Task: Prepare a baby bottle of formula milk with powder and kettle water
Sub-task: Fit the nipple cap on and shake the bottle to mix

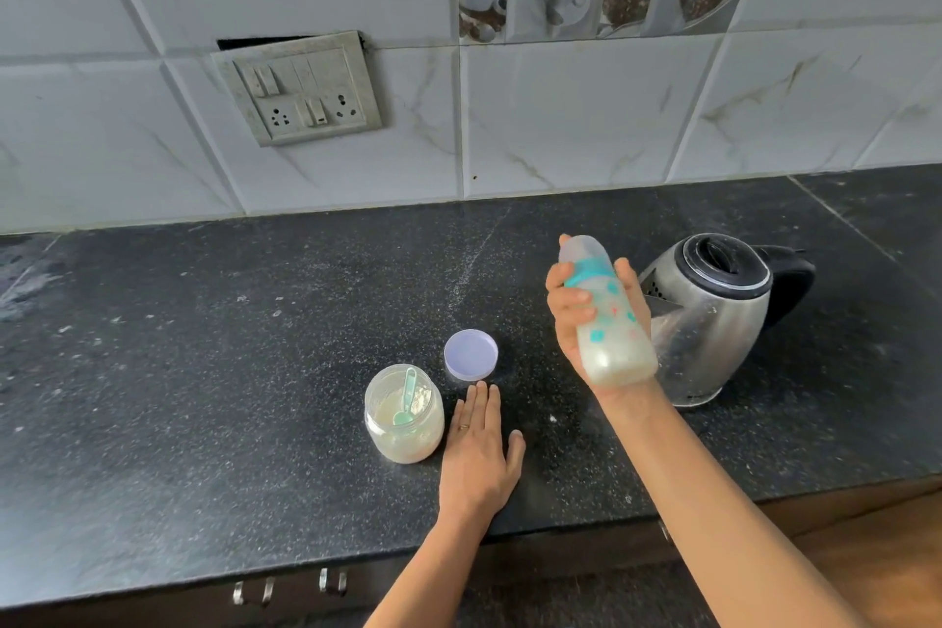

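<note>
My right hand (571,316) grips a baby bottle (609,321) above the black counter (255,347), tilted with its capped top away from me. Pale milky liquid fills the bottle's lower part; a teal ring sits under its clear cap. The bottle looks blurred. Just behind it to the right stands a steel kettle (724,316) with a black lid and handle. My left hand (479,454) lies flat on the counter, fingers together, holding nothing. Left of it stands an open clear jar of powder (402,416) with a green scoop (408,398) inside. The jar's lilac lid (470,354) lies beyond my fingertips.
A switch and socket plate (301,89) hangs on the tiled wall at the back left. The counter's front edge runs below my forearms, with drawer handles (290,586) under it. White specks of powder dot the counter.
</note>
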